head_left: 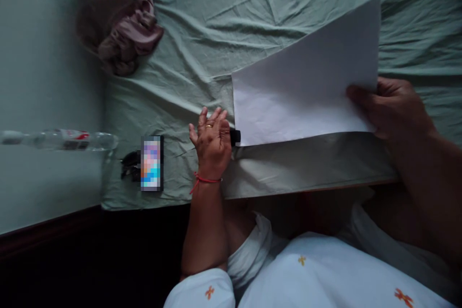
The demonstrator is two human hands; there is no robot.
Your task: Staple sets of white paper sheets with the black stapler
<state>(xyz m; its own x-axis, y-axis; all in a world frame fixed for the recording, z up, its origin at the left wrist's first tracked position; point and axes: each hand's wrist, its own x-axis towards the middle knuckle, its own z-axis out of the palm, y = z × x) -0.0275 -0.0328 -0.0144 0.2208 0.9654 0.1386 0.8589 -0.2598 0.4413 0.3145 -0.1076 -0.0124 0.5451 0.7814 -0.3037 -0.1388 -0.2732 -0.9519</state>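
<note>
A white sheet of paper (306, 72) slants over the green cloth, its right end raised. Gripping that end is my right hand (400, 106), thumb on top and fingers underneath. My left hand (213, 144) rests palm down just left of the sheet, fingers stretched and apart, with a ring and a red string bracelet (207, 179). From beside its thumb pokes a short black object (236, 137), touching the paper's lower left corner. Most of this object is hidden, and whether the hand grips it I cannot tell.
A phone (151, 163) with a lit screen lies left of my left hand, beside a small dark item (130, 166). Further left is a clear plastic bottle (72, 139). A crumpled mauve cloth (133, 38) sits at the back left. The green cloth's front edge (288, 191) runs near my lap.
</note>
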